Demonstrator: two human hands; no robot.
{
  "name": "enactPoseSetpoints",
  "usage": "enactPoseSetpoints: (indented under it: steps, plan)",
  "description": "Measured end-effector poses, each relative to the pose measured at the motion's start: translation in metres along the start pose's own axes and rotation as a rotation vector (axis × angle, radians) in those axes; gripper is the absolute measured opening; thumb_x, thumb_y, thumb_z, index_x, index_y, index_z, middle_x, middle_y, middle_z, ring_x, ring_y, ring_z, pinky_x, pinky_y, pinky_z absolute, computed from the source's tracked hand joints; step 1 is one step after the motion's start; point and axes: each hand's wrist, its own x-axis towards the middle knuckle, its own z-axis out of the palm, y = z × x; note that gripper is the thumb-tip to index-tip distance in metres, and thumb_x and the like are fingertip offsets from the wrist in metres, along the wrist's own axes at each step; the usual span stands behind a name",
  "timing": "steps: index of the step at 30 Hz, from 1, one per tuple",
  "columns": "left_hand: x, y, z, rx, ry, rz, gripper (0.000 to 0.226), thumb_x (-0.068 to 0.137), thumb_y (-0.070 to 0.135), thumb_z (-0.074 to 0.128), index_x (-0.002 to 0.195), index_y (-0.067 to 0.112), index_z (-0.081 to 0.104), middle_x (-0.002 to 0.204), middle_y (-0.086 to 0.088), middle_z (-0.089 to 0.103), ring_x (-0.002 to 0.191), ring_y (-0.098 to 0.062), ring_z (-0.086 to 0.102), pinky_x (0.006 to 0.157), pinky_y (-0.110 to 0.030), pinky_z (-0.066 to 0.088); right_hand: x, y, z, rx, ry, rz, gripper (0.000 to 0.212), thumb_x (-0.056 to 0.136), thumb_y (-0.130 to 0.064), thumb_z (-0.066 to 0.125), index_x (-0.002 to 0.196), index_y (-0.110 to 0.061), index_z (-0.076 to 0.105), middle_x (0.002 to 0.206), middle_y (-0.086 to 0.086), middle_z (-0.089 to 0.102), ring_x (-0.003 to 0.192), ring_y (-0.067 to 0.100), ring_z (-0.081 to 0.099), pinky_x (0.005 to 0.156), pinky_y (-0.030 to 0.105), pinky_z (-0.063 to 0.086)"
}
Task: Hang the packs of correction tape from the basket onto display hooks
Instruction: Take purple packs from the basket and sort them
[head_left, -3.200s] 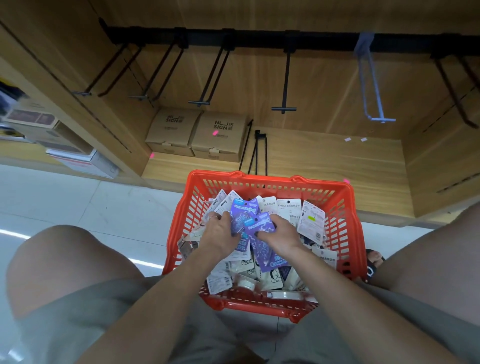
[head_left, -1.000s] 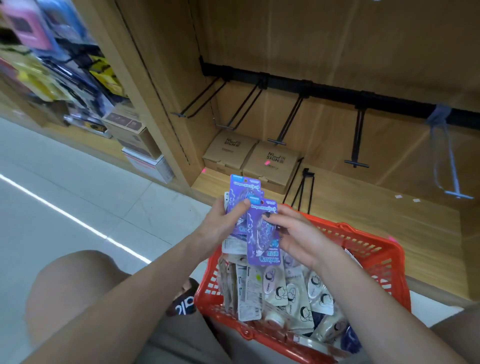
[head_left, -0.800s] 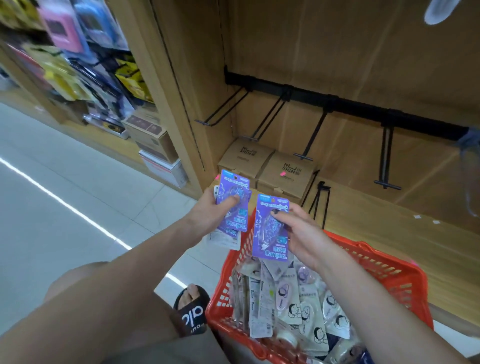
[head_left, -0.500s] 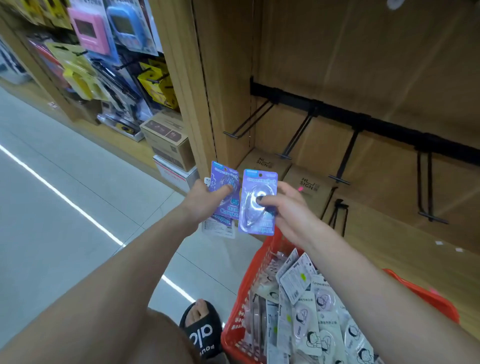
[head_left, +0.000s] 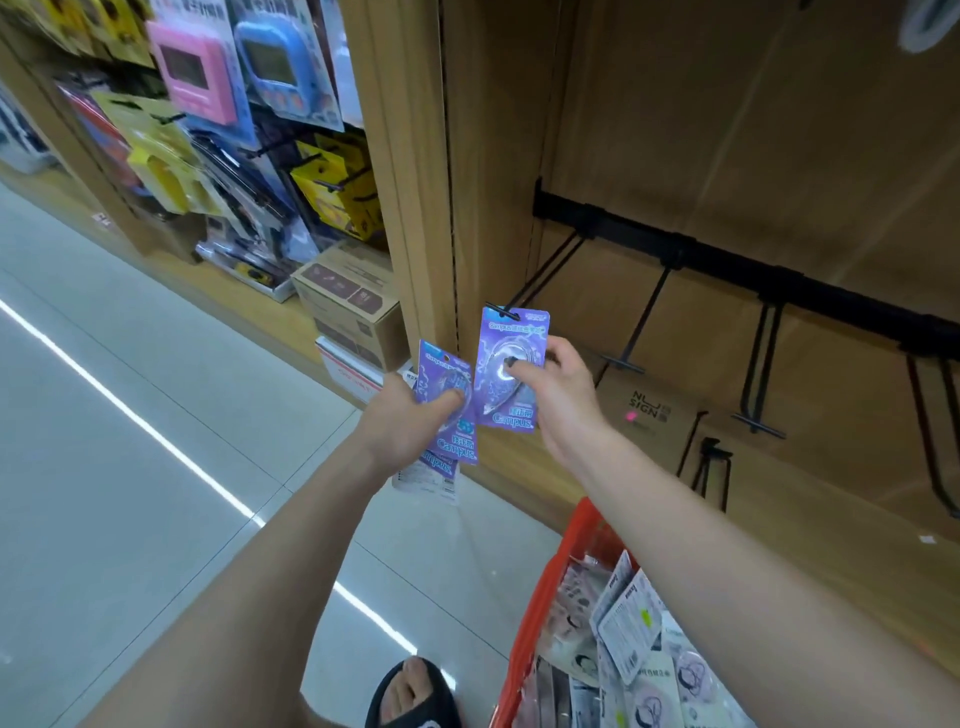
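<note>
My right hand (head_left: 558, 397) pinches one purple pack of correction tape (head_left: 511, 364) and holds its top edge right at the tip of the leftmost black display hook (head_left: 545, 273). My left hand (head_left: 410, 423) grips a small stack of purple packs (head_left: 449, 415) just to the left, with a white pack behind them. The red basket (head_left: 540, 603) sits at the bottom right, holding several more packs (head_left: 631, 629). Whether the hook tip has entered the pack's hole I cannot tell.
A black rail (head_left: 727, 262) carries several bare hooks to the right. Cardboard boxes (head_left: 649, 415) stand on the wooden shelf below. A wooden upright (head_left: 415, 182) separates a stocked bay of hanging goods (head_left: 249, 104). My sandalled foot (head_left: 415, 691) is on the tiled floor.
Both hands rose out of the basket with the purple packs. The right hand took one pack off the stack and moved it up to the leftmost hook's tip.
</note>
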Motion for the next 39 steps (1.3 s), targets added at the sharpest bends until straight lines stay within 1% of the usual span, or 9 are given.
enactPoseSetpoints:
  steps: [9, 13, 17, 20, 26, 29, 31, 34, 39]
  plan:
    - [0.008, 0.007, 0.005, 0.019, 0.045, 0.057, 0.056, 0.091, 0.053, 0.072, 0.12, 0.013, 0.045, 0.108, -0.001, 0.065, 0.088, -0.012, 0.067, 0.064, -0.024, 0.05, 0.022, 0.013, 0.003, -0.096, 0.163, -0.023, 0.006, 0.098, -0.02, 0.068, 0.099, -0.016, 0.065, 0.097, 0.007, 0.077, 0.083, 0.021, 0.073, 0.077, 0.037, 0.056]
    - [0.013, 0.01, 0.011, 0.033, 0.034, 0.077, 0.056, 0.09, 0.055, 0.072, 0.117, 0.014, 0.046, 0.107, -0.001, 0.066, 0.089, -0.014, 0.069, 0.065, -0.025, 0.052, 0.054, 0.005, 0.007, -0.108, 0.238, 0.071, 0.016, 0.097, -0.038, 0.066, 0.091, -0.023, 0.067, 0.099, 0.002, 0.077, 0.098, 0.029, 0.074, 0.089, 0.04, 0.056]
    - [0.016, 0.015, 0.016, 0.029, 0.02, 0.084, 0.056, 0.091, 0.057, 0.07, 0.119, 0.016, 0.045, 0.107, 0.001, 0.065, 0.084, -0.01, 0.067, 0.057, -0.02, 0.046, 0.079, -0.012, 0.005, -0.039, 0.301, 0.138, 0.024, 0.101, -0.045, 0.063, 0.087, -0.026, 0.057, 0.089, -0.005, 0.066, 0.085, 0.018, 0.064, 0.085, 0.033, 0.049]
    - [0.016, 0.019, 0.02, 0.049, 0.002, 0.108, 0.056, 0.091, 0.057, 0.07, 0.12, 0.016, 0.044, 0.101, 0.005, 0.062, 0.08, -0.009, 0.065, 0.054, -0.018, 0.043, 0.093, -0.02, 0.002, -0.002, 0.343, 0.156, 0.032, 0.099, -0.048, 0.066, 0.082, -0.025, 0.051, 0.092, -0.003, 0.064, 0.086, 0.019, 0.063, 0.089, 0.034, 0.058]
    - [0.016, 0.026, 0.029, 0.066, -0.017, 0.156, 0.055, 0.09, 0.057, 0.072, 0.114, 0.016, 0.046, 0.102, 0.005, 0.065, 0.083, -0.01, 0.068, 0.057, -0.02, 0.045, 0.097, -0.023, -0.003, -0.051, 0.371, 0.238, 0.054, 0.093, -0.063, 0.066, 0.113, -0.013, 0.058, 0.097, 0.002, 0.067, 0.083, 0.017, 0.068, 0.093, 0.035, 0.061]
    - [0.016, 0.025, 0.03, 0.066, -0.012, 0.156, 0.055, 0.09, 0.057, 0.072, 0.114, 0.016, 0.046, 0.1, 0.006, 0.063, 0.082, -0.009, 0.068, 0.056, -0.019, 0.046, 0.088, -0.014, -0.009, -0.136, 0.363, 0.297, 0.086, 0.082, -0.074, 0.067, 0.139, -0.012, 0.049, 0.118, 0.005, 0.063, 0.107, 0.027, 0.066, 0.101, 0.043, 0.057]
    - [0.015, 0.026, 0.029, 0.071, -0.014, 0.152, 0.055, 0.09, 0.057, 0.072, 0.116, 0.016, 0.045, 0.099, 0.006, 0.063, 0.082, -0.009, 0.067, 0.056, -0.019, 0.046, 0.07, -0.01, -0.013, -0.137, 0.325, 0.319, 0.074, 0.087, -0.067, 0.066, 0.132, -0.012, 0.049, 0.111, 0.005, 0.062, 0.108, 0.027, 0.068, 0.1, 0.044, 0.057]
    - [0.012, 0.027, 0.03, 0.069, 0.003, 0.155, 0.056, 0.09, 0.056, 0.073, 0.116, 0.015, 0.045, 0.098, 0.006, 0.062, 0.08, -0.009, 0.066, 0.056, -0.018, 0.045, 0.032, -0.004, -0.018, -0.031, 0.222, 0.276, 0.039, 0.098, -0.043, 0.066, 0.111, -0.007, 0.059, 0.099, 0.011, 0.071, 0.09, 0.026, 0.073, 0.09, 0.041, 0.062]
    - [0.008, 0.029, 0.03, 0.074, 0.02, 0.167, 0.06, 0.09, 0.061, 0.069, 0.119, 0.013, 0.046, 0.103, 0.002, 0.065, 0.082, -0.009, 0.067, 0.059, -0.022, 0.048, -0.02, 0.004, -0.018, -0.047, -0.045, 0.213, 0.032, 0.099, -0.028, 0.069, 0.121, -0.006, 0.06, 0.109, 0.013, 0.077, 0.099, 0.028, 0.076, 0.084, 0.041, 0.061]
